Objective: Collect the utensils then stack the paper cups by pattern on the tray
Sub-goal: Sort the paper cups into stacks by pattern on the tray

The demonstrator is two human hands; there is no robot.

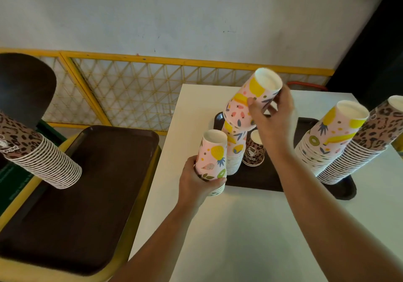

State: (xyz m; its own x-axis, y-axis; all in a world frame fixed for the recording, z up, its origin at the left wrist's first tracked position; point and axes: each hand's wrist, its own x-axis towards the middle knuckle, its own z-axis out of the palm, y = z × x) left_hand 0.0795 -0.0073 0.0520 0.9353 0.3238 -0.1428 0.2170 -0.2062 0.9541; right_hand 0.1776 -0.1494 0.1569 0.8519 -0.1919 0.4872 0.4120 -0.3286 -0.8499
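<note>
Paper cups with a pink fruit print occupy both your hands above the white table (250, 227). Your right hand (272, 118) curls its thumb and fingers round an upturned fruit-print cup (250, 103), base uppermost and tilted, held over a short fruit-print stack (234, 151) that stands on the left part of the dark brown tray (257, 179); whether the raised cup touches that stack cannot be told. Your left hand (198, 186) wraps round the lower part of a small nested stack of fruit-print cups (212, 162), bases up, at the tray's near left edge, just beside the short stack. A single leopard-print cup (254, 151) stands mouth up on the tray, between the short stack and your right forearm. At the right end of the tray rise two tall upturned stacks that lean in this wide view: a tall fruit-print stack (327, 142) and, farther right and touching it, a tall leopard-print stack (366, 148). To the left of the table, a second brown tray (98, 194) rests on a yellow support and carries another leopard-print stack (39, 155). Behind it stand a dark chair back (24, 87) and a yellow lattice fence (130, 94) against the pale wall.
</note>
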